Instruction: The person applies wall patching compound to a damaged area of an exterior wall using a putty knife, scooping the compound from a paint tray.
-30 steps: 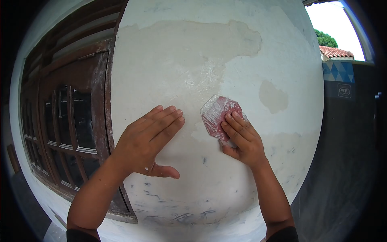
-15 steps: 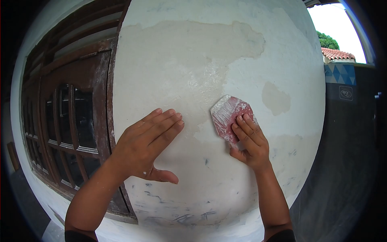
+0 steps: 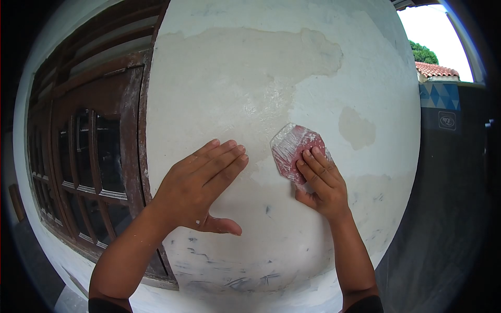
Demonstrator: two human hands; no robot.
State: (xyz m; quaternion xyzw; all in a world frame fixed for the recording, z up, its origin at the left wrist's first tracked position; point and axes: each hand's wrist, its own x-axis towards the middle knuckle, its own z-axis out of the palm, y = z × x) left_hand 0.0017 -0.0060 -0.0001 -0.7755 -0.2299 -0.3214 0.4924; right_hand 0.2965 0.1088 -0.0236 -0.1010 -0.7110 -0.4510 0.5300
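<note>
My right hand [image 3: 326, 185] grips a flat, reddish putty spreader [image 3: 296, 151] smeared with white putty, its fingers flat over the face and the thumb at the lower edge. The spreader overlaps the pale wall [image 3: 229, 99], its left edge tilted. To its left, my left hand [image 3: 201, 188] lies open and flat by the wall, fingers together and thumb stretched out apart, holding nothing. A white speck shows near the base of that thumb. Between and above the hands, a damp, shiny putty patch [image 3: 261, 101] marks the wall.
A brown wooden window frame [image 3: 143, 130] with dark panes borders the wall on the left. Dark scuffs [image 3: 240, 281] run along the wall's lower part. On the right stands a dark grey surface [image 3: 438, 208] with a blue patterned strip [image 3: 441, 96]; a tiled roof [image 3: 436, 70] shows beyond.
My left hand has shifted slightly right across the wall, toward the spreader. My right hand and the spreader have moved very slightly left.
</note>
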